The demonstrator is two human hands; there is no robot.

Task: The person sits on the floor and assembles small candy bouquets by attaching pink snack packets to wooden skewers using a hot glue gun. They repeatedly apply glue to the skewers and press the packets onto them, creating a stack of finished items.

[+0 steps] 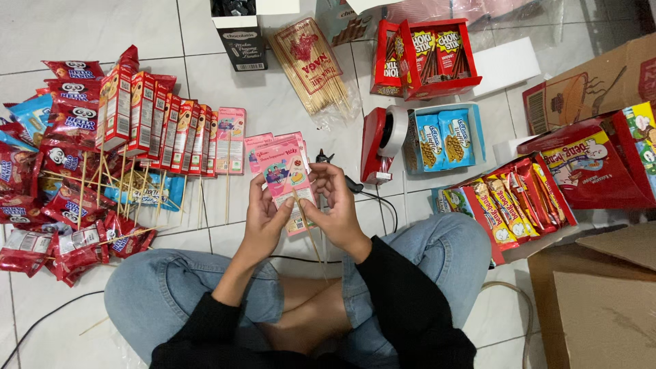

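Note:
I sit cross-legged on a white tiled floor. Both hands hold one pink snack box (288, 179) in front of me, above my knees. My left hand (265, 217) grips its left edge and lower part. My right hand (336, 201) pinches its right side, fingers against a thin bamboo skewer (311, 236) that runs down from the back of the box. Beneath the held box lie a few more pink boxes (258, 145) on the floor.
Left: a row of red and pink snack boxes on skewers (167, 130) and a heap of red snack packets (58, 171). Ahead: a bag of skewers (313, 65), a red tape dispenser (383, 140), boxes of blue packets (444, 137) and chocolate sticks (427, 58). Right: cartons (588, 171).

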